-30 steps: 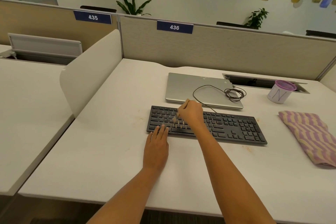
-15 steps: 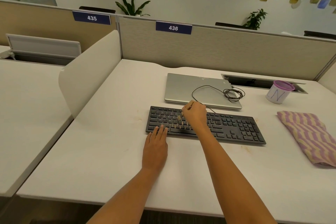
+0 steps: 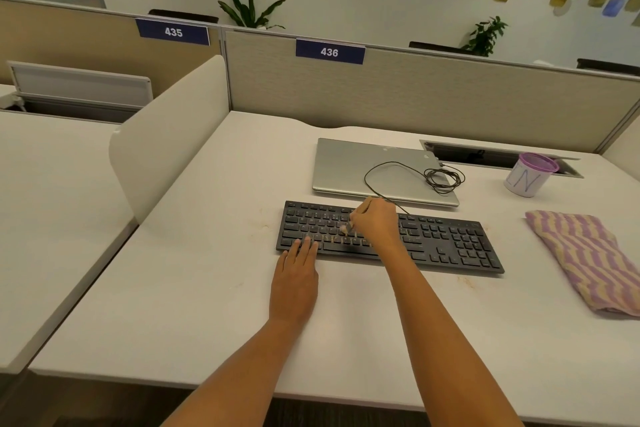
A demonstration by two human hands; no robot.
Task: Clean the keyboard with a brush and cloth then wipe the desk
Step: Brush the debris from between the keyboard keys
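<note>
Right hand (image 3: 375,222) slid brush (image 3: 345,228) rightward along keyboard (image 3: 450,243).

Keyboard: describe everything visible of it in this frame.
The keyboard is black, looks plastic, and is full-size with a number pad at its right end. It lies flat on the white desk, just in front of a closed laptop. Pale specks dot its middle keys. The left hand rests straight fingertips on its near left edge; the right hand grips a brush whose bristles touch the middle keys.
</note>
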